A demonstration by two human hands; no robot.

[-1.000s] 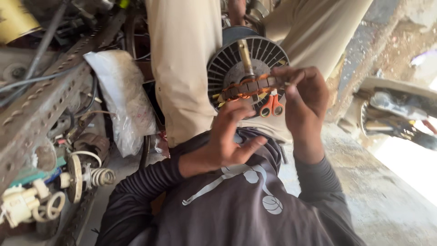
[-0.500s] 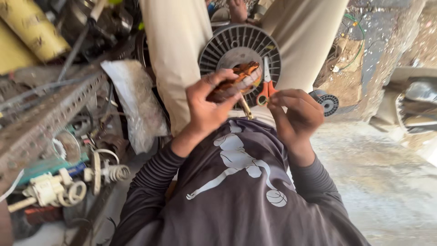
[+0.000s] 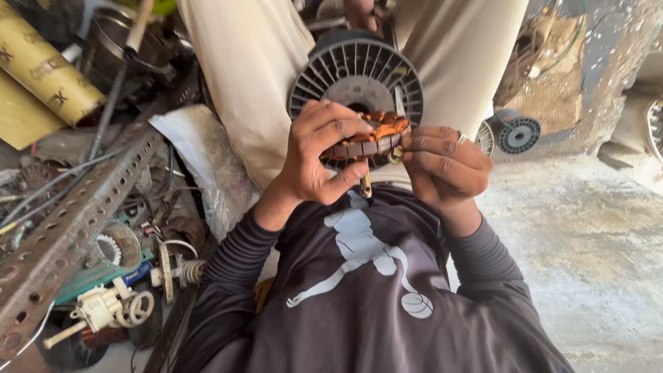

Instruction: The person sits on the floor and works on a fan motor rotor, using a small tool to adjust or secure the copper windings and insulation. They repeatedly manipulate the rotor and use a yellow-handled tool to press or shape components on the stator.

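Your left hand (image 3: 321, 155) and right hand (image 3: 442, 166) clamp the copper-wound stator (image 3: 369, 138) between them, above the wire spool (image 3: 356, 72); concrete floor (image 3: 587, 242), cluttered workshop.

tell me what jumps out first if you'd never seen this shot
Dead centre, the left hand and right hand pinch a motor stator with copper windings between them. Behind it sits a large dark ribbed spool against a person's beige trousers. A perforated metal rail slants through clutter at left.
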